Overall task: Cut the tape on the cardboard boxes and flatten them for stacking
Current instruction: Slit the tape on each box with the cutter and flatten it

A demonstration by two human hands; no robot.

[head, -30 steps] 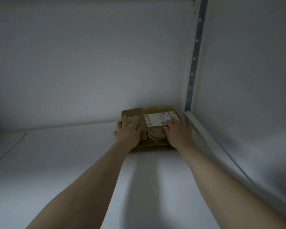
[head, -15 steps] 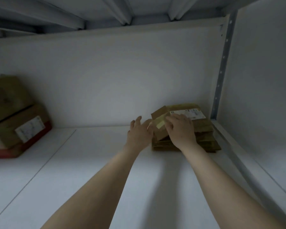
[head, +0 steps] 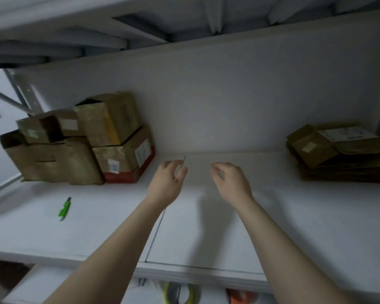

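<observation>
A stack of flattened cardboard boxes [head: 342, 154] lies at the right end of the white shelf [head: 206, 227], a white label on its top sheet. Several brown boxes still standing [head: 83, 141] are piled at the back left, one with a red base. A green cutter [head: 64, 209] lies on the shelf in front of that pile. My left hand [head: 168, 182] and my right hand [head: 230, 181] hover over the middle of the shelf, fingers loosely curled, holding nothing and touching no box.
The shelf's back wall is plain white and a shelf with metal ribs runs overhead. A metal upright stands at the far right behind the flat stack. Below the front edge, a lower level shows a yellow-green ring and an orange item.
Both hands have let go of the flattened stack at the right and drawn back to the middle. The view has swung left, bringing the standing boxes and the green cutter into sight.
</observation>
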